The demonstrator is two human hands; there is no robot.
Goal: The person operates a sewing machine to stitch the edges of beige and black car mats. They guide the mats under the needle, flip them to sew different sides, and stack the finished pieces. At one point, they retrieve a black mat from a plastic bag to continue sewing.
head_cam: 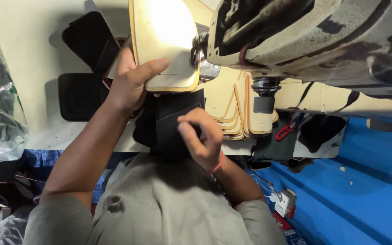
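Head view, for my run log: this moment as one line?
left hand: holds tan panel | right hand: pinches black piece | sewing machine beside

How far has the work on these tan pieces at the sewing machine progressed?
Possibly done: a fanned stack of tan pieces lies under the sewing machine. In hand: the left hand holds one tan piece by the needle; the right hand pinches black fabric. Possibly left: black pieces on the table.

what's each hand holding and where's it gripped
The left hand grips a tan flat piece by its lower edge, thumb on top. The right hand pinches a black piece at its upper edge.
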